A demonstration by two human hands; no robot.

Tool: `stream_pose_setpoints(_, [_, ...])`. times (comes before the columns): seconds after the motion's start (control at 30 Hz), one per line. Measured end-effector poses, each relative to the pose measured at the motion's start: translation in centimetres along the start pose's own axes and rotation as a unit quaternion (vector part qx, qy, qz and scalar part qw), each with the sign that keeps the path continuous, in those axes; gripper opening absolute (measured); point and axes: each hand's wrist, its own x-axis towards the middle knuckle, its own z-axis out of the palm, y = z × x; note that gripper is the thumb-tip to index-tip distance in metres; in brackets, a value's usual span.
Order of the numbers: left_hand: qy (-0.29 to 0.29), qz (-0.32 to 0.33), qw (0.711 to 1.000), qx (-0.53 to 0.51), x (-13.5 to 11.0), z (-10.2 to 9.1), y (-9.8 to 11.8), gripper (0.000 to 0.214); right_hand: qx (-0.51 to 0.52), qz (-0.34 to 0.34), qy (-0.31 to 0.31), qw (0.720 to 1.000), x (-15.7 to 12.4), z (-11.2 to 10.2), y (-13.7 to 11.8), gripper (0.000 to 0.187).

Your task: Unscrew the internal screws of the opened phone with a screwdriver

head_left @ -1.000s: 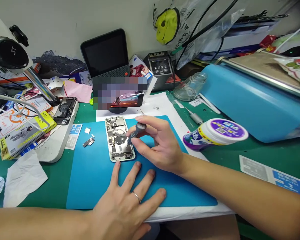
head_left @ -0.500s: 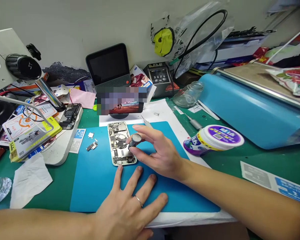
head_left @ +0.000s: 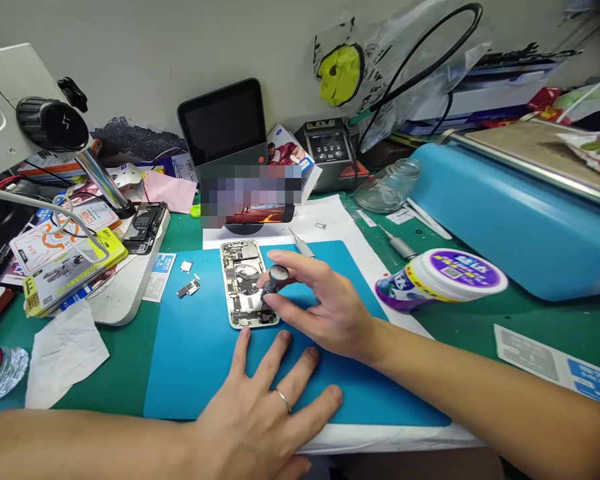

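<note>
An opened phone with its boards and parts exposed lies on a blue work mat. My right hand pinches a small grey screwdriver and holds it nearly upright, tip down on the phone's lower right part. My left hand lies flat on the mat with its fingers spread, the fingertips just below the phone's bottom edge; it wears a ring and holds nothing. Small loose metal parts lie on the mat left of the phone.
A second opened phone lies on a white pad at left, by boxes and a microscope arm. A purple-lidded tub, a spare screwdriver, a glass jar and a blue roll are at right. A small screen stands behind.
The view has shifted a little. My right hand has tipped the screwdriver from slanted to nearly upright and moved it toward the phone's lower part. My left hand stays flat.
</note>
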Motion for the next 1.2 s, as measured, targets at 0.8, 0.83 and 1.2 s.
stream_pose_setpoints(0.8, [0.009,-0.014,1.000,0.004,-0.2,0.9,0.3,0.080,-0.026,-0.102,-0.029,0.994,1.1,-0.4,-0.3,0.046])
stream_pose_setpoints(0.83, [0.009,-0.014,1.000,0.004,-0.2,0.9,0.2,0.080,-0.025,-0.107,-0.030,0.994,1.1,-0.4,-0.3,0.047])
stream_pose_setpoints(1.2, [0.002,-0.009,1.000,-0.011,-0.1,0.3,0.1,0.078,-0.013,-0.106,-0.023,0.994,0.7,-0.2,-0.2,0.059])
